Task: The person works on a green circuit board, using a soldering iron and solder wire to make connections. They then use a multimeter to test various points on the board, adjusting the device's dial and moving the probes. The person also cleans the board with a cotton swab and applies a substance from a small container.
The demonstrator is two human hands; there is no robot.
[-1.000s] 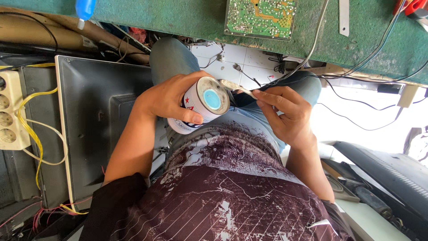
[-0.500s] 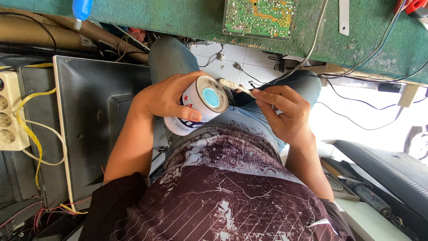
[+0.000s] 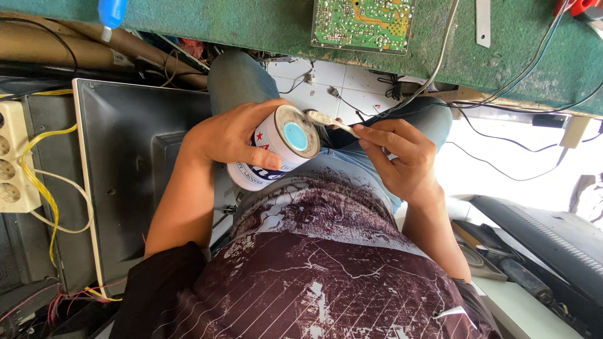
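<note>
Two hands are at work over the lap. Left hand (image 3: 229, 135) is wrapped around a small white tin (image 3: 276, 154), fingers curled against its side, thumb laid along the near wall; the tin is tilted, its round lid with a blue centre facing up and to the right. Right hand (image 3: 402, 157) has fingers pinched together on a thin flat metal tool (image 3: 330, 120), whose tip lies at the rim of the lid. Green workbench (image 3: 251, 25) runs along the top, a circuit board (image 3: 364, 22) lying on it. White power strip (image 3: 12, 157) sits at far left.
</note>
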